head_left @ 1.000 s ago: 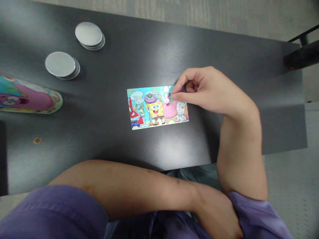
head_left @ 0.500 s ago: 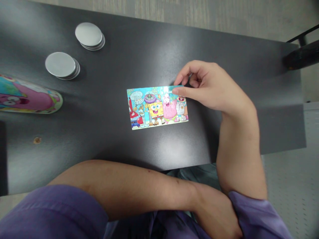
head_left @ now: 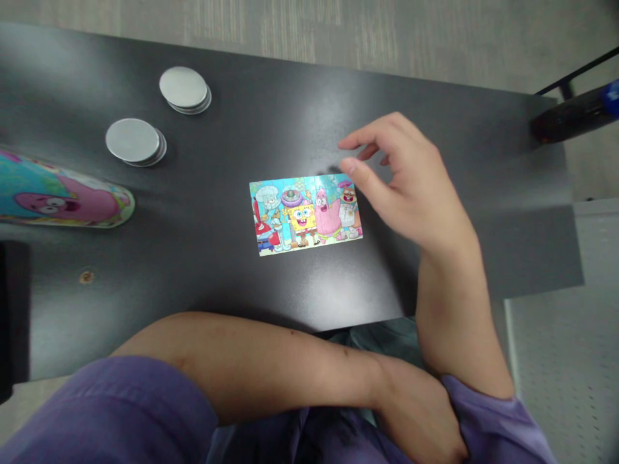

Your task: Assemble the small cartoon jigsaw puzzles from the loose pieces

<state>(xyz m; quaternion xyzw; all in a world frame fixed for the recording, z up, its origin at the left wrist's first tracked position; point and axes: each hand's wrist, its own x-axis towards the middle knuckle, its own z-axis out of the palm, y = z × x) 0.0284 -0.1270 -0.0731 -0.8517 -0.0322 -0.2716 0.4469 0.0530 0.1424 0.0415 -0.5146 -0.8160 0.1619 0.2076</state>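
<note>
A small rectangular cartoon jigsaw puzzle (head_left: pixel 305 219) lies flat on the dark table, its pieces joined into one picture. My right hand (head_left: pixel 394 171) hovers by its upper right corner, thumb and index finger apart with nothing between them. Across my lap, under the right arm, rests my left forearm. The back of my left hand (head_left: pixel 430 415) shows near the right elbow, while its fingers are hidden.
Two stacks of round silver discs, a far stack (head_left: pixel 184 87) and a nearer stack (head_left: pixel 133 140), stand on the left. Beside them lies a printed cartoon cylinder (head_left: pixel 68 196). A dark bottle (head_left: pixel 565 119) is at the table's right end.
My right hand has lifted off the puzzle's upper edge, and the thumb and index finger have parted. The view has shifted slightly; the left arm stays put.
</note>
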